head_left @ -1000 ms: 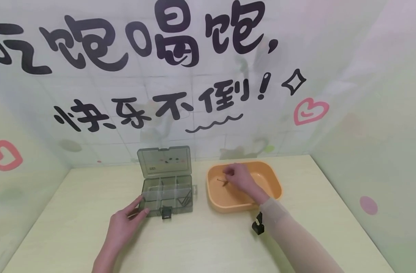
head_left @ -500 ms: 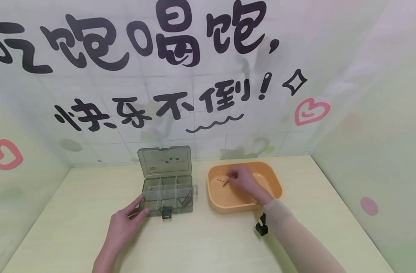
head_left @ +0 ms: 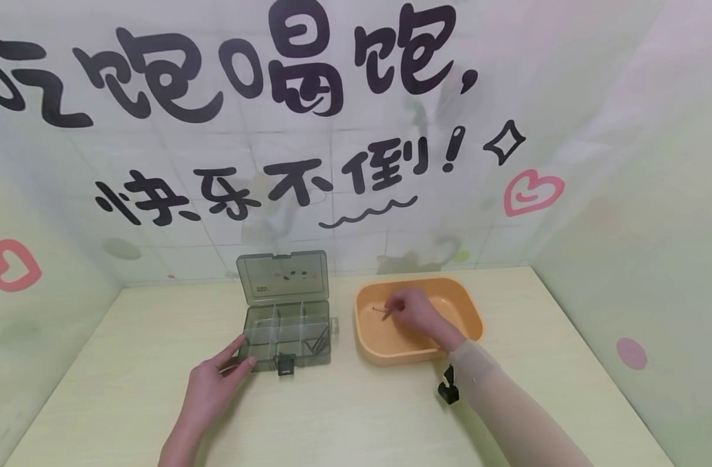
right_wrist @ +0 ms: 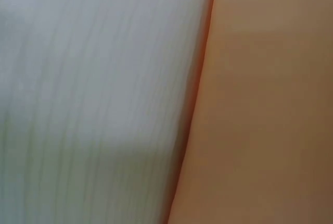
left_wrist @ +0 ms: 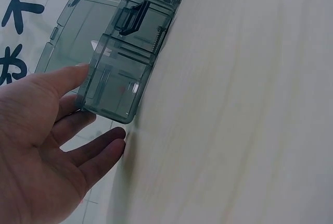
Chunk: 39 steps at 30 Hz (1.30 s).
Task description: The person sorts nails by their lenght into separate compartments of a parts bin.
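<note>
Pale wood-grain table [head_left: 344, 415] against lettered wall [head_left: 367, 243]. Right hand [head_left: 415, 311] inside orange tray [head_left: 382, 344], fingers bunched; slim nail-like piece [head_left: 379, 309] lies at the fingertips, tray's left part. Pinched or merely alongside: cannot tell. Left hand [head_left: 213, 386] holds grey compartment box [head_left: 258, 352], lid raised, by its left end, thumb and fingers astride.

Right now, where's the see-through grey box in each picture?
Head: the see-through grey box is left of centre, below the middle.
Left wrist: upper left, reaching the top edge.
Right wrist: not in it.
Shared landmark: the pale table shows in all three.
</note>
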Tool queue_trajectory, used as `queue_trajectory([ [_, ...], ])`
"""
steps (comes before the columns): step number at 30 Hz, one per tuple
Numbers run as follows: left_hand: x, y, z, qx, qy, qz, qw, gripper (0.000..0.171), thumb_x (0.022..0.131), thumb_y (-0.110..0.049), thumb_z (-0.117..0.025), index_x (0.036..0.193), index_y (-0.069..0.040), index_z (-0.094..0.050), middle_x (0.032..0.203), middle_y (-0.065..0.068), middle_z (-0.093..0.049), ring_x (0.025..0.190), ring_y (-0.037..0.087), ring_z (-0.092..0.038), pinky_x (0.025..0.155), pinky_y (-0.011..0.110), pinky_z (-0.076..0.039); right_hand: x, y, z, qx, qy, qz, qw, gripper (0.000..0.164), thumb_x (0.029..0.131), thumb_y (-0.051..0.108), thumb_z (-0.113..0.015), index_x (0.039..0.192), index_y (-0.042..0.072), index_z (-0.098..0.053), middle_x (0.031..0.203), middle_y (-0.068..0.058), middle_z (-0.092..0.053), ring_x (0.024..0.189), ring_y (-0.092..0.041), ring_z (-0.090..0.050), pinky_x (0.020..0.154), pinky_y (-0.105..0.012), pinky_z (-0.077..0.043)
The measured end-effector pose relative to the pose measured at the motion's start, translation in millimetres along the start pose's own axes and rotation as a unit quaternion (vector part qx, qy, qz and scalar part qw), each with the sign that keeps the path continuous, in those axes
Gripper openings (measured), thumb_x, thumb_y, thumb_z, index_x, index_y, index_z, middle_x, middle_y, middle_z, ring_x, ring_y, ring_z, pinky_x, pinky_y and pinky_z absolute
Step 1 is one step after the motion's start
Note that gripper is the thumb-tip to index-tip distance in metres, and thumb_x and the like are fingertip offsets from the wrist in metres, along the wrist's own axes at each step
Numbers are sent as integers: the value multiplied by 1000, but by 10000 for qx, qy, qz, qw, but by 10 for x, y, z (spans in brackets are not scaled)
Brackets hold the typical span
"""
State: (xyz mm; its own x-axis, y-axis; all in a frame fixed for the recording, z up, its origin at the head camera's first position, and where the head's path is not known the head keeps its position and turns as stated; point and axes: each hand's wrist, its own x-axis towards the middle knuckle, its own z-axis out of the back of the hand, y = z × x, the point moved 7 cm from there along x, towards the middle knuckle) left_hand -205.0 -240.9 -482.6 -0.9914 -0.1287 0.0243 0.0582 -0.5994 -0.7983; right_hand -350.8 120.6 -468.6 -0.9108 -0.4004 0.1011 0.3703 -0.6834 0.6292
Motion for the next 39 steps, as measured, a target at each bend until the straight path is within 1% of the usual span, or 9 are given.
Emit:
queue_trajectory([
  [5,6,21,-12,-22,-8,-25,10000,59,100,-28,-70,150,-3,-50,133,37,-57,114,47,-65,90,45,-61,5,8,-12,-218,9,204,9996,24,78,-16,-66,90,1,-77,88,-6,-74,83,-19,-66,78,-34,-61],
  [10,3,18,-3,-10,-17,-27,10000,59,100,-28,-70,150,-4,-51,135,35,-56,114,46,-65,90,45,-61,3,22,-15,-281,-60,698,9971,23,74,-17,-64,86,-1,-75,82,-8,-72,77,-20,-65,72,-33,-61],
  [14,9,9,-6,-16,1,-19,10000,59,101,-29,-70,150,-4,-51,136,34,-56,115,46,-65,91,46,-60,-2,-13,2,-167,-180,1110,9935,18,74,-13,-66,81,2,-75,76,-4,-69,71,-15,-61,65,-28,-57],
  [16,13,6,-8,-21,13,-17,10000,59,101,-30,-70,151,-4,-51,135,35,-56,115,46,-65,91,46,-60,-11,-14,18,-134,-174,1140,9932,15,76,-11,-69,80,3,-75,74,-2,-68,69,-13,-60,64,-27,-57],
  [18,14,6,-9,-14,11,-14,10000,59,101,-30,-70,151,-4,-50,135,35,-56,115,46,-65,91,46,-61,-8,-38,14,-173,-77,993,9949,13,79,-8,-72,81,3,-76,74,-1,-68,71,-13,-60,66,-29,-57],
  [22,2,5,-1,3,-23,9,10000,59,100,-27,-70,150,-4,-51,135,35,-56,115,46,-65,90,46,-61,-18,-55,11,-316,153,440,9984,9,83,-6,-75,84,2,-78,78,-2,-70,75,-15,-61,72,-32,-58],
  [25,-4,3,1,-8,-24,6,10000,59,100,-28,-71,151,-4,-50,134,36,-56,115,47,-65,90,45,-61,-24,-63,6,-378,264,269,9986,9,84,-6,-75,87,1,-79,82,-4,-72,78,-15,-61,75,-31,-58],
  [34,-17,-8,16,-19,-106,-53,9999,59,100,-26,-71,151,-4,-50,133,36,-57,114,47,-65,89,45,-61,-38,8,-6,-593,480,581,9954,16,85,-9,-70,93,0,-80,90,-7,-76,82,-17,-64,77,-32,-59],
  [39,-20,-6,7,-9,-38,-13,10000,60,100,-27,-71,151,-4,-49,136,36,-55,115,48,-64,91,46,-60,-41,7,-28,-716,500,697,9937,17,84,-10,-68,92,-1,-80,91,-8,-77,85,-20,-68,79,-34,-61],
])
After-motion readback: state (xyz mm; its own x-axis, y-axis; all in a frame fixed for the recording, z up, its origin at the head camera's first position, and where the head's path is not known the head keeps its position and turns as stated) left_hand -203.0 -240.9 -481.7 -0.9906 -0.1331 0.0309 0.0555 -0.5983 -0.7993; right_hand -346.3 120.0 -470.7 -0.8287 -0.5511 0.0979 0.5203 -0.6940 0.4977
